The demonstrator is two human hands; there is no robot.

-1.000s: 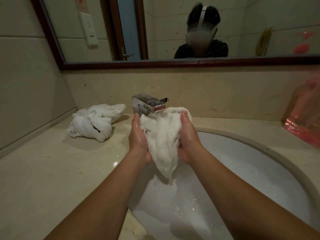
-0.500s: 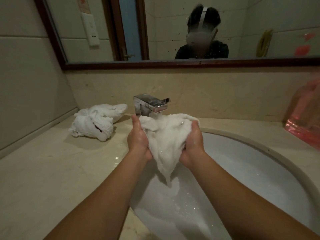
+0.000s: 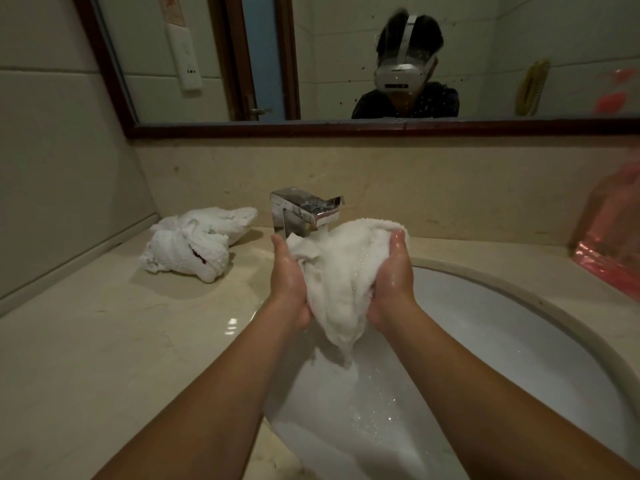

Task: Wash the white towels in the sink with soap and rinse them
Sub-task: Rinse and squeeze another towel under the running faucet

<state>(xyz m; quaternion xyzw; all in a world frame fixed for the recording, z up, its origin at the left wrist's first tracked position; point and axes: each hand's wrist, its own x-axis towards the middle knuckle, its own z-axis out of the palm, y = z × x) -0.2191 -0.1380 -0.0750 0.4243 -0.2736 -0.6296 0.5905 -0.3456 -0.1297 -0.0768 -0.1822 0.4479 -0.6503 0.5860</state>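
Note:
A wet white towel [image 3: 341,271] hangs bunched between my two hands, just under the chrome faucet [image 3: 301,211] and above the white sink [image 3: 502,358]. My left hand [image 3: 289,278] grips its left side and my right hand [image 3: 393,278] grips its right side. The towel's lower tip drips down toward foamy water in the basin. A second crumpled white towel [image 3: 194,244] lies on the beige counter [image 3: 104,358] to the left of the faucet, with a small dark red mark on it.
A pink translucent plastic bag [image 3: 609,237] stands on the counter at the right edge. A dark-framed mirror [image 3: 346,128] runs along the wall behind the faucet. A tiled wall closes the left side.
My hands have spread a little apart and the towel has opened wider between them, its top edge now stretching to the right under the faucet.

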